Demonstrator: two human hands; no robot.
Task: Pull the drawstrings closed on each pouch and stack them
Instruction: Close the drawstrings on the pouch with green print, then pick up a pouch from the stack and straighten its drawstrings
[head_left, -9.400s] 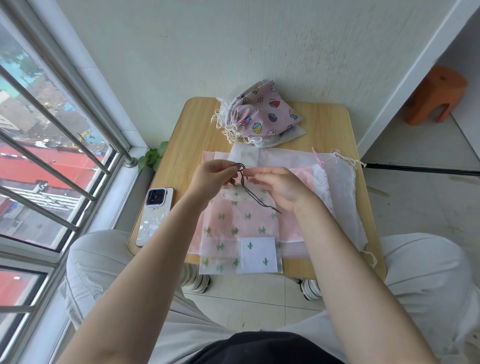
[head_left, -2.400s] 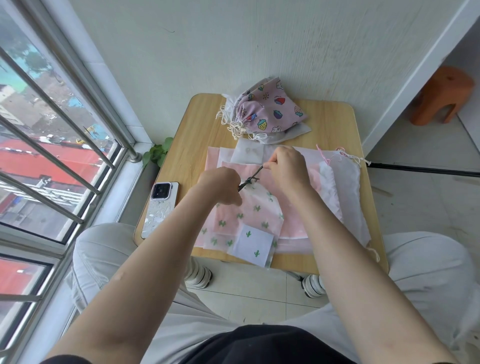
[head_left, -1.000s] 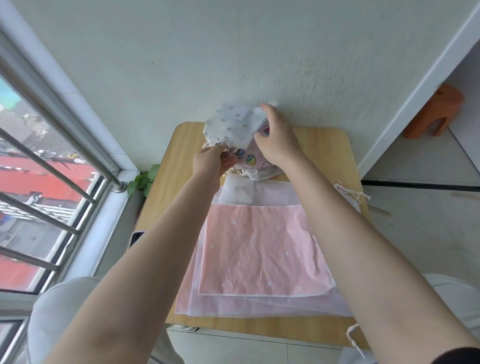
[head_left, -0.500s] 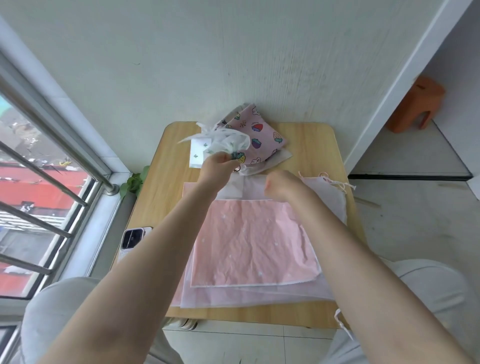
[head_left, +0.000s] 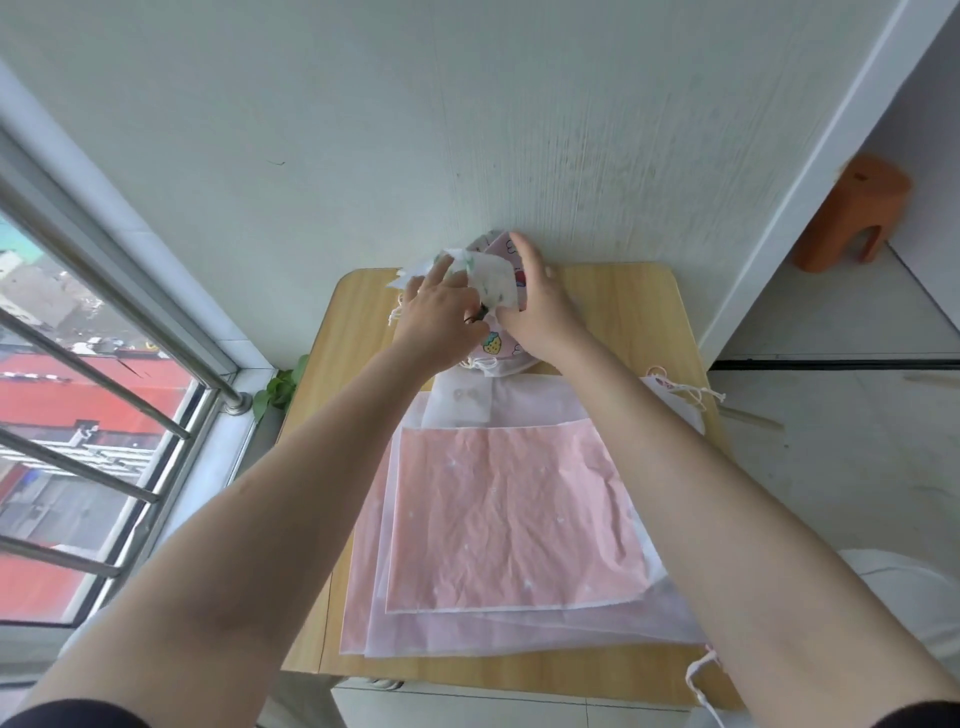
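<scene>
Two hands: both reach to the far end of the surface (head_left: 628, 306), close to the wall (head_left: 467, 130).
Left hand (head_left: 439, 319): it lies on the left part of the cactus pouch (head_left: 491, 283). Its fingers point forward; the frame does not show if its grip holds the cloth or only presses it, so I cannot tell.
Right hand (head_left: 540, 306): it rests on the right side of the same pouch, fingers quite straight and stretched over the top of the pile, so the grip is wide, pressing and not closing.
Cactus pouch: white, thin, with small green prints, gathered and crumpled. It sits on the pile of closed pouches (head_left: 493, 345), between the two hands.
Dark string (head_left: 480, 314): a short piece shows between the hands, at the near edge of the cactus pouch.
Pile of closed pouches: the top one is pink with strawberry and cupcake prints; white cords hang at its left and near sides.
Flat pouches (head_left: 514, 519): several pink and white ones lie spread on the near part of the surface, under both forearms.
White cords (head_left: 691, 392): at the right edge of the surface.
Orange stool (head_left: 852, 213): on the floor, far right.
Window bars (head_left: 93, 374): at the left.
</scene>
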